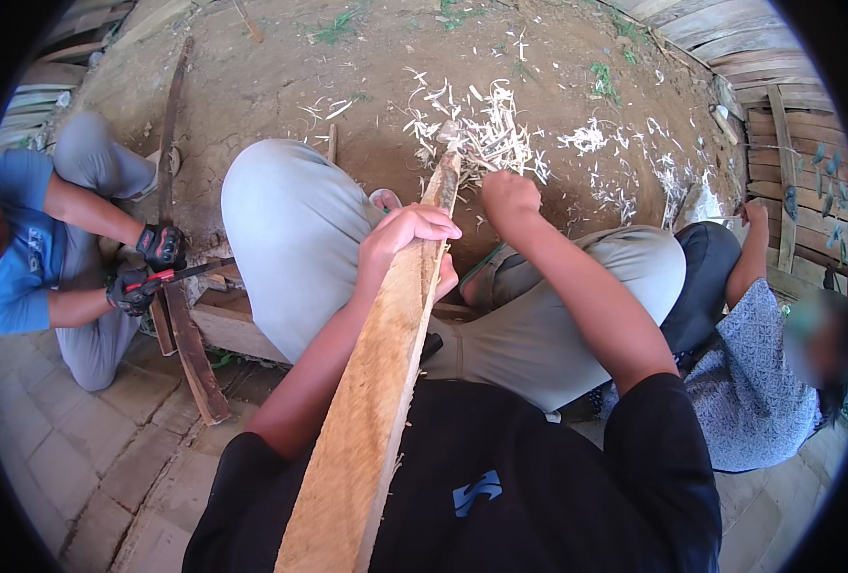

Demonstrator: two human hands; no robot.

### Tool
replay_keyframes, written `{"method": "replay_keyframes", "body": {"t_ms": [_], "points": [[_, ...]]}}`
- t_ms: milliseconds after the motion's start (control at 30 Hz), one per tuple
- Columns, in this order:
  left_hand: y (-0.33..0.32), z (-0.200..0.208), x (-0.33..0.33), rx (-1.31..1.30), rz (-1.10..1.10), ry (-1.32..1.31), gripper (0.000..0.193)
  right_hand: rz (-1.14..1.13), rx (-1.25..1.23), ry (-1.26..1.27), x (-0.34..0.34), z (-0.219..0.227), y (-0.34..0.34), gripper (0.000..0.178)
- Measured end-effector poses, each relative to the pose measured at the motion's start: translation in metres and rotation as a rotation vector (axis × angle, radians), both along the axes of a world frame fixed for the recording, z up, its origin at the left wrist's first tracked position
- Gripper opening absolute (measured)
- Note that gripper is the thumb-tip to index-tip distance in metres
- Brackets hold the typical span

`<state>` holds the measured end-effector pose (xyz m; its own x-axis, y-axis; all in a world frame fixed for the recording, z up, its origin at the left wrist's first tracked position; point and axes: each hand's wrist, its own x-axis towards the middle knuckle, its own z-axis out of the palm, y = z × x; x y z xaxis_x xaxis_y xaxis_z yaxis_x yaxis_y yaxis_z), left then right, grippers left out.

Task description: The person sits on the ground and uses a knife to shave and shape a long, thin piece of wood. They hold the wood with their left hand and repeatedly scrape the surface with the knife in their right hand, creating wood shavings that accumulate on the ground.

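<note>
My plank [357,439] stretched from 7 o'clock to 12 between my knees, my left hand [405,234] gripping its far end. My right hand [512,202], toward 1, was a fist, contents unseen; shavings [500,129] lay beyond. At 9, a gloved co-worker [27,267] held a red-handled tool [164,276].

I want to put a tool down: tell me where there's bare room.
Bare earth lies between the long dark board and the wood shavings; at lower left, paving shows below the left co-worker's knee. Crowded: ahead of the left hand and right hand, where shavings heap beside the plank's far end, and around that co-worker's gloved hands.
</note>
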<state>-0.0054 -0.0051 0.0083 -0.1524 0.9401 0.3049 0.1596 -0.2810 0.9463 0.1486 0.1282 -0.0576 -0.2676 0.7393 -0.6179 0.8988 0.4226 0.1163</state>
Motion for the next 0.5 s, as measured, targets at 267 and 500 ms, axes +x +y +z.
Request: {"method": "replay_keyframes", "body": {"t_ms": [267, 500], "points": [[0.004, 0.001, 0.0, 0.074, 0.003, 0.069, 0.034, 0.032, 0.122, 0.035, 0.033, 0.044, 0.017, 0.015], [0.003, -0.002, 0.0, 0.098, -0.004, 0.077, 0.033, 0.392, 0.029, -0.023, 0.047, 0.049, 0.018, 0.012]]}}
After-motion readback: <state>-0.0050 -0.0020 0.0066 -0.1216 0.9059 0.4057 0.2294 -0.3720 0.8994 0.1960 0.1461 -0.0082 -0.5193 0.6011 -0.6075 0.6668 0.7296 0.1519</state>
